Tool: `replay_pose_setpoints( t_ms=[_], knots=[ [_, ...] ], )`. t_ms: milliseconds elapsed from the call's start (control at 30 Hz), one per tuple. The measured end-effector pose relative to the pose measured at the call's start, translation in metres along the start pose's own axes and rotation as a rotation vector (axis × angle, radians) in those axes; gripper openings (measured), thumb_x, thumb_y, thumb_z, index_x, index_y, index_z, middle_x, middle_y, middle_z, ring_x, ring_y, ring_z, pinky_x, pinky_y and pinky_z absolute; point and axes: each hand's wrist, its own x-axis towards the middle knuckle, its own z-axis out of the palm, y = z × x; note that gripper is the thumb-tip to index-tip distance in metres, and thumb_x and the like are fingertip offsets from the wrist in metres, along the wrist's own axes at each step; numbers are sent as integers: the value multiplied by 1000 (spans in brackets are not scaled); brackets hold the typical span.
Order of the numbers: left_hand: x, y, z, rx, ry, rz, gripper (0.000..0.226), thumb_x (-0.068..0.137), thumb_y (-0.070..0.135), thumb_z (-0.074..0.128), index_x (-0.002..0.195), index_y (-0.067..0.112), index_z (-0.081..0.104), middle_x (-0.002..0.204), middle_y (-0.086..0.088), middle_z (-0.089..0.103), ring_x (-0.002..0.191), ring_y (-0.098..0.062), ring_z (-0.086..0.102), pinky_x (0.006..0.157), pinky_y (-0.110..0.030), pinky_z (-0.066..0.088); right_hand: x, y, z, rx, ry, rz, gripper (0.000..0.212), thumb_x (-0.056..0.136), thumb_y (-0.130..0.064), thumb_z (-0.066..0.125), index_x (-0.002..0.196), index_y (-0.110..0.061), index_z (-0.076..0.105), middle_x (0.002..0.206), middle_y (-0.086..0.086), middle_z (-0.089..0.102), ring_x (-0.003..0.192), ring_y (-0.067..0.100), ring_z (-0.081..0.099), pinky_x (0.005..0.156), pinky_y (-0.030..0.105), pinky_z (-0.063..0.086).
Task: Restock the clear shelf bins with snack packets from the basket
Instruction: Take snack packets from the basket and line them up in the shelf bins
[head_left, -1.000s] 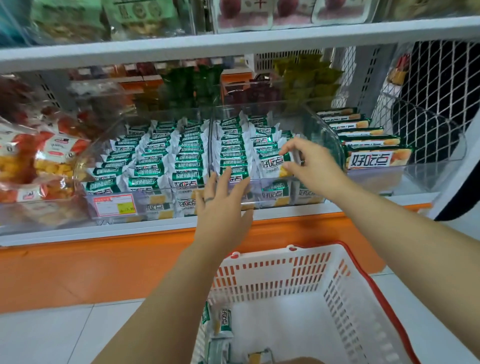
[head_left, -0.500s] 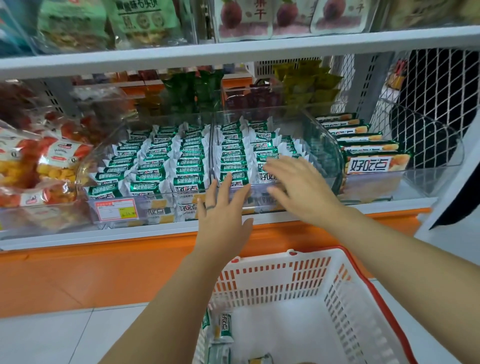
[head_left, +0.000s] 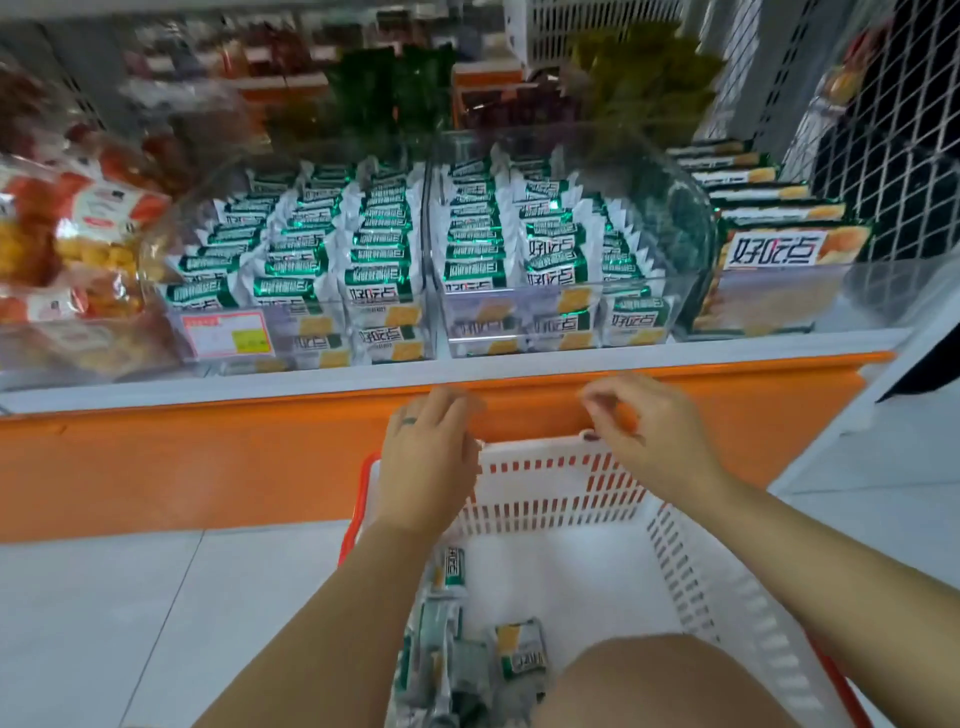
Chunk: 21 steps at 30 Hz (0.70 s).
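Two clear shelf bins side by side hold rows of green-and-white snack packets. Below them a white basket with a red rim stands on the floor, with several of the same packets lying at its left bottom. My left hand hovers over the basket's far left rim, fingers loosely bent, holding nothing. My right hand is above the far rim, fingers loosely curled and blurred, with nothing in it. Both hands are below the shelf edge, apart from the bins.
A bin of orange-red snack bags sits at the left, and a bin of flat yellow-and-green boxes at the right. The orange shelf front runs behind the basket. A knee covers the basket's near part. Pale tiled floor lies left.
Both hands have come down from the bins to just above the basket's far rim. The right hand has let go of the packet it placed in the right bin. The view has tilted down.
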Motion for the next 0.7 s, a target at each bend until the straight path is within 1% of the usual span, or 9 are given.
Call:
replay_pose_setpoints(
  t_ms=[67,167,233,267,333,433,500,600,700],
  knots=[
    [-24,-13,26,13,-115,-89,29,75,-2,62,99,12,68,101,-5,66,84,-30,63,76,-42,49,-23,19,24,52,-219,196,15,89,-12,60,100,-17,69,92,-12,63,80,7,61,72,17,45],
    [-59,-28,61,10,-352,-195,36,79,1,59,111,18,66,113,-1,63,99,-26,62,89,-41,46,-58,48,68,87,-583,433,20,93,-18,57,111,-17,65,100,-12,59,88,4,57,74,6,38],
    [-74,-34,81,-3,-557,-248,40,89,10,48,125,25,56,130,6,52,116,-19,53,103,-34,34,-80,62,96,128,-735,540,23,93,-21,57,115,-16,63,101,-9,56,95,8,58,78,10,41],
    [-82,-38,94,-3,-657,-272,40,93,13,43,130,28,50,136,9,47,121,-17,49,106,-31,30,-89,67,109,145,-792,586,24,93,-22,58,116,-17,62,102,-8,56,96,9,58,80,14,44],
    [-96,-42,120,-16,-869,-305,40,95,19,42,133,31,45,140,9,45,123,-15,48,107,-30,30,-107,73,134,168,-907,644,29,91,-26,61,119,-17,59,106,-5,56,95,10,57,82,19,46],
    [-121,-42,152,-25,-1167,-316,40,94,28,48,133,33,45,138,8,47,124,-15,49,107,-34,35,-128,73,169,150,-1067,680,44,90,-28,63,129,-16,49,121,3,55,99,13,53,81,21,42],
    [-133,-40,165,3,-1258,-316,40,94,25,49,134,30,44,137,2,47,123,-20,50,103,-35,39,-136,71,188,154,-1124,790,52,90,-26,62,135,-13,40,130,9,52,97,18,50,74,21,39],
    [-143,-35,176,80,-1316,-248,32,92,19,49,124,22,49,128,-6,51,113,-27,55,92,-39,43,-145,70,206,161,-1167,912,54,90,-25,62,133,-10,35,127,14,52,91,19,47,62,20,39],
    [-150,-33,184,113,-1321,-218,36,92,23,50,127,21,45,128,-7,48,113,-29,53,92,-40,41,-155,71,218,206,-1172,997,55,89,-27,62,134,-8,35,128,13,51,100,21,52,74,26,42]
  ],
)
